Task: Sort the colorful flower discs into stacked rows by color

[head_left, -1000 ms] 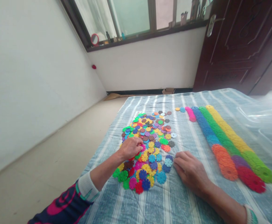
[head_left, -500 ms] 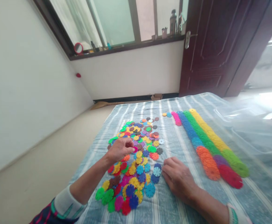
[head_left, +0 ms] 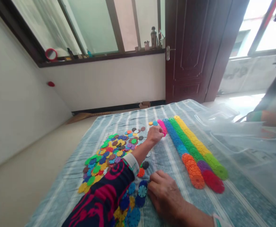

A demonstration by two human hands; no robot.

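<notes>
My left hand (head_left: 155,133) is at the near end of a short overlapping row of pink notched plastic snowflake discs (head_left: 161,125). Its fingers pinch a pink disc there, mostly covered by the fingertips. My right hand (head_left: 163,193) lies on the striped cloth with its fingers curled; whatever may be inside them is hidden. Just left of its fingertips are blue discs with a light blue snowflake disc (head_left: 142,191) on top. A loose pile of mixed-colour discs (head_left: 109,154) spreads to the left, partly covered by my left sleeve.
Long overlapping rows lie to the right: blue discs (head_left: 175,135) ending in orange discs (head_left: 194,176), green discs (head_left: 187,138), and yellow discs (head_left: 192,135). Clear plastic containers (head_left: 244,132) stand at the right edge. A door (head_left: 190,56) and window ledge (head_left: 104,56) are beyond.
My left hand has carried a pink disc from the loose pile, right and away from me, to the pink row. My right hand stays beside the blue discs. The view has turned right.
</notes>
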